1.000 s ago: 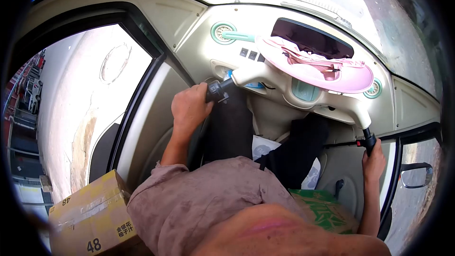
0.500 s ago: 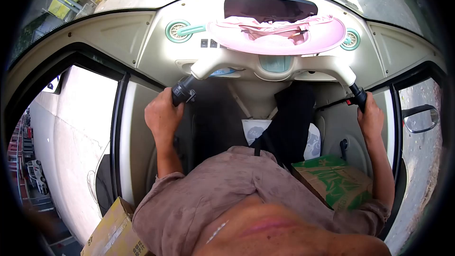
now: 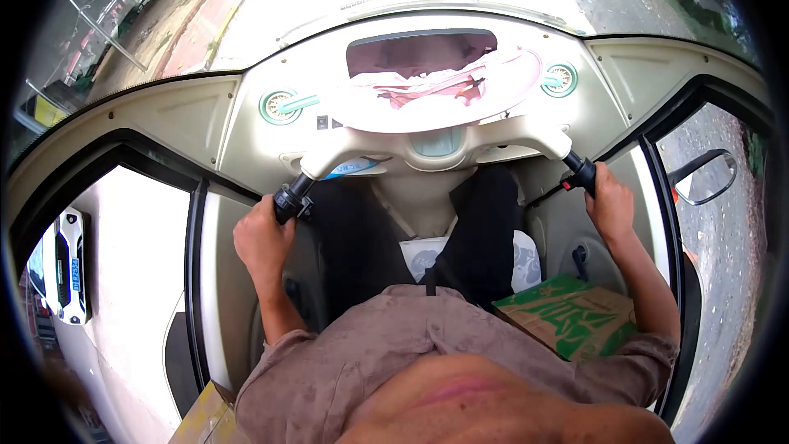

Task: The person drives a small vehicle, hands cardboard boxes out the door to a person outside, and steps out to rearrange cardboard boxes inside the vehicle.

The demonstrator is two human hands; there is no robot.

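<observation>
I sit inside a small vehicle cabin behind a cream handlebar (image 3: pixel 444 148). My left hand (image 3: pixel 265 238) is wrapped round the left black grip (image 3: pixel 289 200), which carries a switch block and lever. My right hand (image 3: pixel 610 199) closes round the right black grip (image 3: pixel 583 174), where a small red switch shows. On the dashboard just beyond the bar lies a pink sun hat (image 3: pixel 444 99). It partly covers a dark display panel (image 3: pixel 423 51). My dark-trousered legs are under the bar.
A green and brown carton (image 3: pixel 567 316) is by my right hip, another yellowish carton (image 3: pixel 205 419) at lower left. Outside the left door stands a white car (image 3: pixel 72 267). A side mirror (image 3: pixel 708 177) sticks out on the right. Pavement (image 3: pixel 218 12) runs ahead at left.
The cabin has shifted down and left in view. Outside, the scenery has changed, and a white car now shows close by at left. Both hands keep their hold.
</observation>
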